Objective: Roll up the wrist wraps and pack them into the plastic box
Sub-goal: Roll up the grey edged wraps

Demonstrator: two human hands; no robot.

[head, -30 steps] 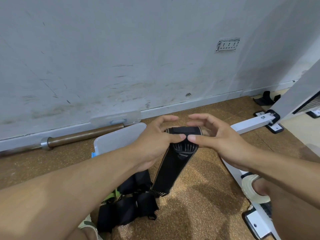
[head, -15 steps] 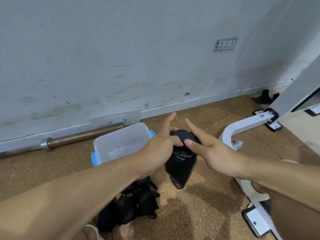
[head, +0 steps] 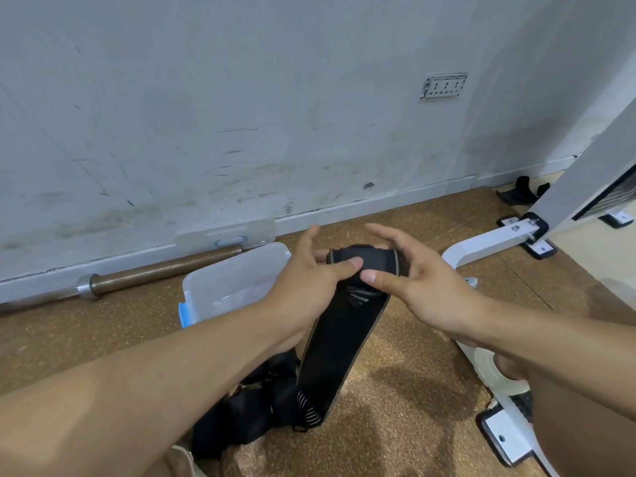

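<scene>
A black wrist wrap (head: 339, 342) with pale edging is held in the air between both hands, its top rolled into a small coil and a long tail hanging down. My left hand (head: 306, 280) pinches the coil's left end with thumb and fingers. My right hand (head: 413, 280) pinches the right end, its other fingers spread. The clear plastic box (head: 220, 287) with a blue clip stands open on the floor just left of my left hand. A heap of black wraps (head: 247, 411) lies on the floor below the hanging tail.
The box lid (head: 223, 235) leans against the wall above a barbell (head: 155, 271) lying along the skirting. A white machine frame (head: 488, 244) runs down the right side over brown cork flooring. A roll of white tape (head: 495, 373) sits by my right forearm.
The hanging tail is longer than half a second ago, when it was short and most of the wrap was rolled. Both hands stay on the coil and have turned it.
</scene>
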